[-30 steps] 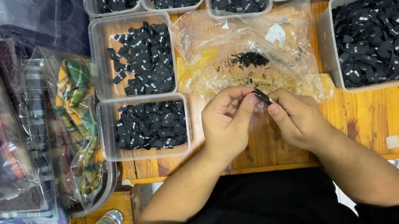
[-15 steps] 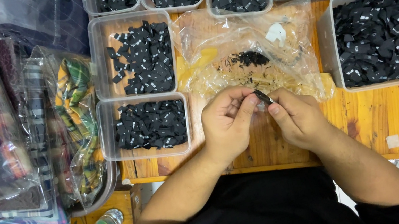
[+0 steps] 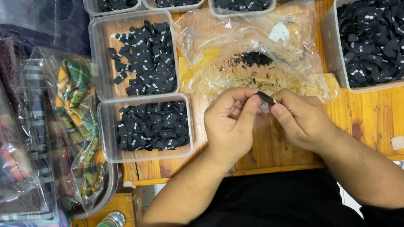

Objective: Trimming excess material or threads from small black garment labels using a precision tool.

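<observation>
Left hand [image 3: 230, 125] and right hand [image 3: 300, 118] pinch one small black woven label [image 3: 265, 98] between their fingertips, above the grainy wooden bench [image 3: 397, 117]. Just beyond lies a crinkled clear plastic bag [image 3: 251, 54]. Left of the hands, two rectangular clear tubs [image 3: 147, 129] hold heaped black labels.

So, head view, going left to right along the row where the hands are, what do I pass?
Bagged plaid fabric → clear tub of black labels → left hand → small black label → right hand → large tub of black labels.
</observation>
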